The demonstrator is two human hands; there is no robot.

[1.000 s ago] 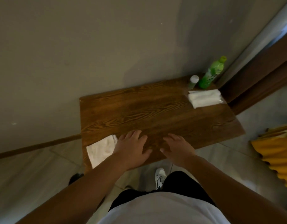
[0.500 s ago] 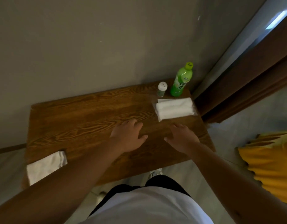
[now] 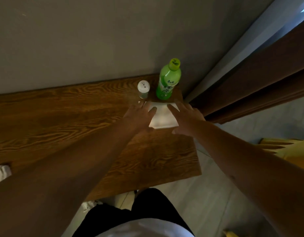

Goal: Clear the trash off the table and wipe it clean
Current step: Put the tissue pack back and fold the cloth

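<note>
A white tissue pack (image 3: 162, 118) lies near the far right corner of the wooden table (image 3: 65, 117). My left hand (image 3: 139, 115) lies over its left end with the fingers spread. My right hand (image 3: 185, 119) covers its right end, fingers apart too. Neither hand has closed around the pack. Just behind it stand a green tea bottle (image 3: 167, 81) and a small white-capped shaker (image 3: 143, 89), both upright against the wall. A white cloth (image 3: 1, 173) lies at the table's near left edge, partly cut off by the frame.
The table stands against a grey wall (image 3: 96, 40). A dark wooden door frame (image 3: 260, 86) runs along the right of the table. A yellow object (image 3: 295, 151) sits on the tiled floor at the right. My legs and shoe are below the table's front edge.
Both hands have moved from the middle of the table to the right and onto the tissue pack. My view has shifted right, so the white cloth is now at the left edge.
</note>
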